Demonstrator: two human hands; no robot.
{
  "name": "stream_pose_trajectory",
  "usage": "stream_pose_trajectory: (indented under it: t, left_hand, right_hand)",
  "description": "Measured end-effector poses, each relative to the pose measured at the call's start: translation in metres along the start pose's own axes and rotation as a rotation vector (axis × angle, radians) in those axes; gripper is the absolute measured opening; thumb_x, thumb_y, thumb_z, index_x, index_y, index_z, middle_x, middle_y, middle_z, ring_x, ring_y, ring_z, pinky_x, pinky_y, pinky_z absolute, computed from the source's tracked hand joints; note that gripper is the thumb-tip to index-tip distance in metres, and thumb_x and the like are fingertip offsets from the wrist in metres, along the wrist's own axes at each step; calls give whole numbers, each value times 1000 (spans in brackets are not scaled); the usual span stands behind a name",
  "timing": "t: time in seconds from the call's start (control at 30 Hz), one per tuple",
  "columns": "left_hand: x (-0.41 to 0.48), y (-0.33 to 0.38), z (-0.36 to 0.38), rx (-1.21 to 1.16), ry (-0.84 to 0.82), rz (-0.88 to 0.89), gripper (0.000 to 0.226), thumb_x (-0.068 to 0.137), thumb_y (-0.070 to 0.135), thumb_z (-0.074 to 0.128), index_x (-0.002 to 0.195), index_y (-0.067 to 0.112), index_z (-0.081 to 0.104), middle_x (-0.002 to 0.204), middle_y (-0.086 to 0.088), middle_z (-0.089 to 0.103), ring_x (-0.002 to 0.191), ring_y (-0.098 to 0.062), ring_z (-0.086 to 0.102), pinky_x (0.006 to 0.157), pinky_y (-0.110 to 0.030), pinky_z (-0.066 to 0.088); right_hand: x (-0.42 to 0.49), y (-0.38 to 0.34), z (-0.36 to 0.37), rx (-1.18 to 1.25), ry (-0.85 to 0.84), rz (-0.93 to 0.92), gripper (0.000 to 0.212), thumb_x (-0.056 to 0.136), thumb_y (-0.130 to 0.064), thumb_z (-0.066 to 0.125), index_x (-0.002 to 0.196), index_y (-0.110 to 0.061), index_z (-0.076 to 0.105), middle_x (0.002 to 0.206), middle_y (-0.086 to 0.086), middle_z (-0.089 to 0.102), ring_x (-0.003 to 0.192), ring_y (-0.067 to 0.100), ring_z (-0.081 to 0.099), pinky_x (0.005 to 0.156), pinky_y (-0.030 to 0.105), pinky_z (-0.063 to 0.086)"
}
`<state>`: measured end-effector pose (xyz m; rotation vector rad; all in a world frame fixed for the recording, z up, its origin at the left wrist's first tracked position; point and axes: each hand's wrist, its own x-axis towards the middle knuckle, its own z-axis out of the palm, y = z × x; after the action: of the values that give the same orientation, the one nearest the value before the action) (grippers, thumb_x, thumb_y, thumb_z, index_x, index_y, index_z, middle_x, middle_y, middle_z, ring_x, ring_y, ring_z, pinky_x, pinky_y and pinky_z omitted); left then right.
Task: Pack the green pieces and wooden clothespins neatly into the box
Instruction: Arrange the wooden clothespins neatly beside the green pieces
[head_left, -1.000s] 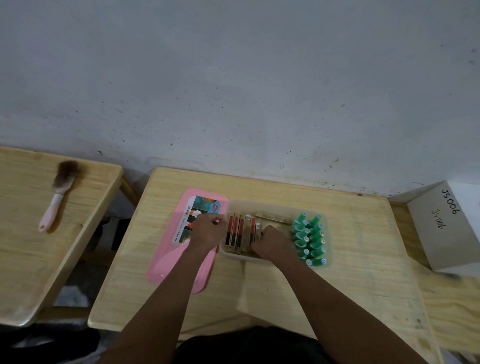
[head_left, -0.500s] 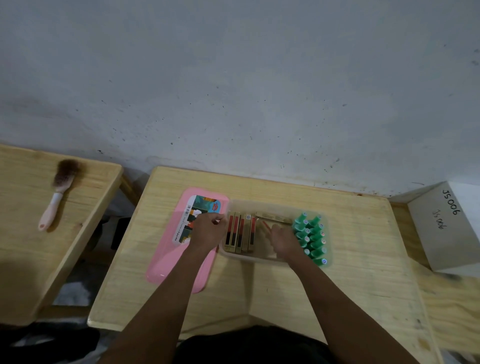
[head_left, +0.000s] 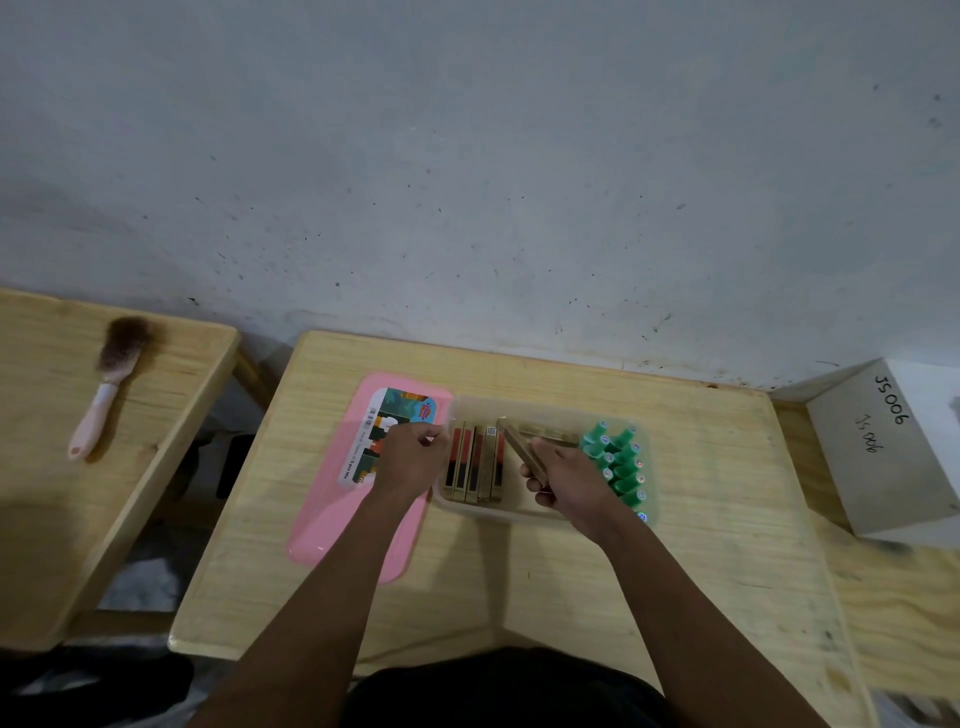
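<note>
Nearest: both your forearms stretched over the near edge of the table (head_left: 519, 582). Dark clothing sat at the bottom, cut off by the frame.

Two hands, both at one box (head_left: 498, 512). It was clear plastic and sat mid-table, just past your wrists.

Right hand (head_left: 569, 480): fingers curled round one clothespin (head_left: 519, 448), grasping its near end. It was tilted, the far end leaning left over the box's middle. Your hand hid the box floor beneath it.

Left hand (head_left: 410, 457): fingers clenched at the box's left rim, knuckles over the lid. Whether you pinched the rim or something small, I couldn't tell; the fingertips were turned away.

Clothespins (head_left: 475, 465) in the box: about five lay side by side in the left half, running toward the wall, with red and dark faces showing. At least one crosswise pin (head_left: 550, 432) lay along the far side. These counts are soft, as the edges blurred together.

Green pieces (head_left: 623, 467): two rows were packed at the box's right end, touching one another, roughly a dozen. Your right hand covered part of the left row, so no exact count.

One pink lid (head_left: 332, 530) lay flat just left of the box. The print on its label was too small to read, and part of it sat under your left hand.

Farther out: one brush (head_left: 111, 374) lay on a second table (head_left: 41, 467) to the left, well apart. One white carton (head_left: 893, 457) stood at the right, hand-marked "JS006" and clipped by the frame edge. A grey wall (head_left: 467, 182) stood behind everything.
</note>
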<state>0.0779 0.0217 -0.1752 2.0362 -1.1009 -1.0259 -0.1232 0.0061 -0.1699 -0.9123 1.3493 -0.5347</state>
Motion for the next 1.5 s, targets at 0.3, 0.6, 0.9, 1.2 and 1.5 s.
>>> stream_pose_trajectory:
  t: [0.3, 0.6, 0.9, 1.2, 1.5]
  left_hand:
    - [3, -4, 3, -2, 6, 8, 32, 91, 19, 59, 119, 5, 64, 121, -14, 65, 107, -25, 63, 89, -34, 53]
    - [4, -4, 3, 4, 20, 4, 31, 90, 19, 60, 118, 6, 65, 122, -12, 65, 110, -23, 61, 94, -36, 52]
    - [4, -3, 3, 18, 25, 4, 31, 91, 18, 59, 118, 6, 65, 124, -12, 64, 111, -23, 60, 92, -35, 51]
    - [5, -3, 4, 17, 21, 20, 30, 90, 18, 59, 116, 4, 66, 121, -12, 65, 109, -23, 61, 89, -28, 49]
    - [6, -5, 4, 30, 19, 23, 29, 90, 18, 60, 115, 5, 67, 118, -13, 67, 105, -23, 63, 84, -27, 48]
  right_hand:
    - [-6, -4, 1, -222, 55, -119, 10, 92, -22, 64, 102, -25, 64, 97, 5, 70, 81, 16, 61, 65, 24, 48]
    - [4, 5, 13, -753, 218, -255, 17, 92, -26, 62, 96, -26, 45, 83, -7, 62, 73, 14, 63, 68, 35, 54]
    - [17, 10, 26, -733, 247, -145, 22, 92, -36, 61, 95, -16, 53, 78, -5, 55, 69, 10, 53, 65, 32, 48]
    - [35, 10, 56, -898, 245, -15, 33, 85, -43, 57, 103, -16, 62, 91, 4, 67, 86, 25, 65, 67, 30, 48]
    - [34, 7, 42, -1058, 50, -162, 25, 92, -38, 50, 85, -27, 72, 84, -4, 69, 80, 19, 64, 68, 32, 52]
